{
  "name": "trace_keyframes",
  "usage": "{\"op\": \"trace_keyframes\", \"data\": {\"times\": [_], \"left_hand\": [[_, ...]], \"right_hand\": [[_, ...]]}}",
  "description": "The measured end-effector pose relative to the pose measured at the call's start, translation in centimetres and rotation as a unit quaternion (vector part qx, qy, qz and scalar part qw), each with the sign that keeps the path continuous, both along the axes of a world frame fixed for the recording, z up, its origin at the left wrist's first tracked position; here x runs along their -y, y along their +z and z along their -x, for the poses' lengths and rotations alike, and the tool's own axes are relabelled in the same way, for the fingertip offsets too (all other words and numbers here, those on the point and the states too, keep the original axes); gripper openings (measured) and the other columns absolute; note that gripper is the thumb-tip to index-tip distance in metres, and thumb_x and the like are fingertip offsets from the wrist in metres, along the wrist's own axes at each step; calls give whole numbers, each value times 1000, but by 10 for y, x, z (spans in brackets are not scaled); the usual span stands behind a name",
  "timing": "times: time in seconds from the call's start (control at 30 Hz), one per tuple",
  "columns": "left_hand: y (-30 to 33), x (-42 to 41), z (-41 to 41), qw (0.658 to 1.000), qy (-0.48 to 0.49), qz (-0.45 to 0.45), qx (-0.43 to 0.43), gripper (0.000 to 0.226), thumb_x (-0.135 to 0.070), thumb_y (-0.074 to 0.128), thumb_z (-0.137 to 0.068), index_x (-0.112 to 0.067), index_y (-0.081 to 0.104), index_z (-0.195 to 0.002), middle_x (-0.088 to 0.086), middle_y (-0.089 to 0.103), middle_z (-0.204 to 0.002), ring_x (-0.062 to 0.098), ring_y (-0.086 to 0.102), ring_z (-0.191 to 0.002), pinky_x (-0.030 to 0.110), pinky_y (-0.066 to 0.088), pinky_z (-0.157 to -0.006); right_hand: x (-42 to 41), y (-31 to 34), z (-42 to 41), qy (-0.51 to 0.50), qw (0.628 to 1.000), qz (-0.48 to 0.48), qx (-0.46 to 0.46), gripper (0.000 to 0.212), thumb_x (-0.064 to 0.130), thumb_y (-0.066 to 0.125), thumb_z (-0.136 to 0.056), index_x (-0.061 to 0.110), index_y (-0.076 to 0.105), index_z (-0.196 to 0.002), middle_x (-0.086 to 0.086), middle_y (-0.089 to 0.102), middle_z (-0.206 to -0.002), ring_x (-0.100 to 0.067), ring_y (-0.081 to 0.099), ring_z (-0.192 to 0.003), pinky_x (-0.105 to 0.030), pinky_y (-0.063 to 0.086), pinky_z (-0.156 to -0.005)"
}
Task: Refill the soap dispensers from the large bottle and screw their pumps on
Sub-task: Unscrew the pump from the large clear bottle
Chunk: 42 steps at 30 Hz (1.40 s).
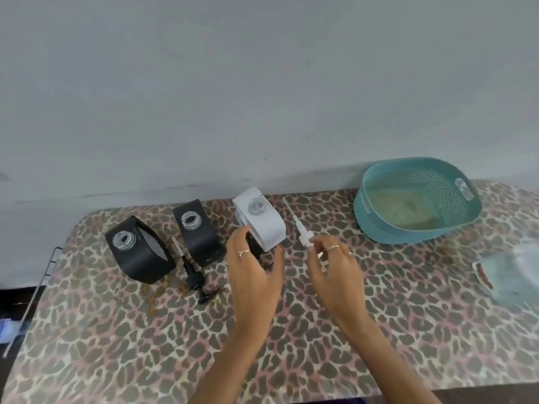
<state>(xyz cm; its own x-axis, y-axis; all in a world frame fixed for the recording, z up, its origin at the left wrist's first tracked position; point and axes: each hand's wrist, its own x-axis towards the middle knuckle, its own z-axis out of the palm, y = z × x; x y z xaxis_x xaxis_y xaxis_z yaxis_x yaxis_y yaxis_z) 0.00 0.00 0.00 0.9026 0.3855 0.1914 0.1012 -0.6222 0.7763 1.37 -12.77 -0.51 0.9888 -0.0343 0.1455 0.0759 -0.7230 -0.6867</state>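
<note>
Three soap dispensers stand open-necked at the back of the table: a black dispenser (140, 252) on the left, a second black dispenser (199, 231) beside it, and a white dispenser (262, 220). A black pump (194, 275) lies between the two black ones. My left hand (253, 275) curls round another black pump (258, 250) just in front of the white dispenser; most of that pump is hidden. My right hand (335, 272) pinches a white pump (302, 231) by its head, with the tube pointing up and away. No large bottle is in view.
A teal plastic basket (376, 220) stands at the back right against the wall. A clear plastic bag (513, 272) lies at the right edge. A thin metal rack (43, 275) hangs off the table's left side. A leopard-print cloth (145, 345) covers the table.
</note>
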Motion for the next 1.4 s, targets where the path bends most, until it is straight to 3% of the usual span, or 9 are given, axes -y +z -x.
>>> {"op": "trace_keyframes", "data": {"times": [0.23,0.4,0.53,0.6,0.7,0.8,0.9,1.13,1.4], "left_hand": [[-29,23,-41,990,61,109,63,102,-44,78,-73,-16,14,-148,8,24,-152,21,26,-141,44,34,-113],[-43,31,-55,983,79,116,114,105,-35,82,-72,-29,9,-147,5,20,-152,18,25,-140,43,37,-110],[-43,40,-41,974,117,99,164,106,-32,83,-72,-13,10,-147,11,13,-153,23,18,-142,44,28,-115],[-43,49,-30,969,123,76,200,100,-32,81,-74,-11,12,-145,14,12,-153,24,16,-142,42,25,-116],[-43,71,-14,957,72,56,274,91,-22,79,-77,-18,16,-142,15,15,-152,20,17,-141,19,18,-115],[-44,101,4,953,-21,40,300,84,-16,77,-78,-6,23,-141,19,24,-147,28,24,-138,23,18,-116],[-38,133,22,952,-125,68,270,82,-22,75,-80,-16,22,-142,12,24,-147,25,23,-140,42,22,-117],[-8,219,28,925,-335,-3,181,89,-46,75,-77,-15,23,-143,8,27,-147,23,25,-137,48,27,-113],[-1,299,3,905,-422,16,53,115,-49,82,-68,-9,12,-150,9,20,-155,23,25,-141,40,27,-114]], "right_hand": [[7,-8,-13,-12,991,-102,90,14,16,56,-94,21,62,-105,8,63,-92,-1,57,-77,-20,47,-63],[17,-15,-8,-2,982,-132,132,12,17,56,-94,22,61,-103,9,62,-90,-5,58,-80,-22,48,-67],[36,-3,3,-1,964,-116,240,14,18,54,-93,20,61,-105,7,63,-89,-4,58,-77,-14,47,-67],[54,6,8,-11,944,-100,313,14,13,53,-93,14,60,-106,4,61,-89,-6,57,-74,-14,47,-67],[92,20,19,-71,891,-40,447,12,2,53,-92,2,62,-100,-2,57,-89,-17,56,-77,-22,47,-69],[135,27,38,-175,835,5,521,12,-2,54,-91,-5,63,-98,-10,60,-92,-22,54,-87,-41,46,-76],[175,27,61,-271,813,6,515,17,2,56,-89,-3,60,-104,-15,59,-99,-24,50,-96,-52,43,-84],[242,44,78,-330,837,-78,429,31,16,55,-84,6,54,-114,-1,49,-105,-27,50,-100,-32,42,-83],[307,61,51,-276,940,21,200,58,54,59,-85,13,50,-125,-3,57,-97,-24,56,-98,-33,42,-76]]}}
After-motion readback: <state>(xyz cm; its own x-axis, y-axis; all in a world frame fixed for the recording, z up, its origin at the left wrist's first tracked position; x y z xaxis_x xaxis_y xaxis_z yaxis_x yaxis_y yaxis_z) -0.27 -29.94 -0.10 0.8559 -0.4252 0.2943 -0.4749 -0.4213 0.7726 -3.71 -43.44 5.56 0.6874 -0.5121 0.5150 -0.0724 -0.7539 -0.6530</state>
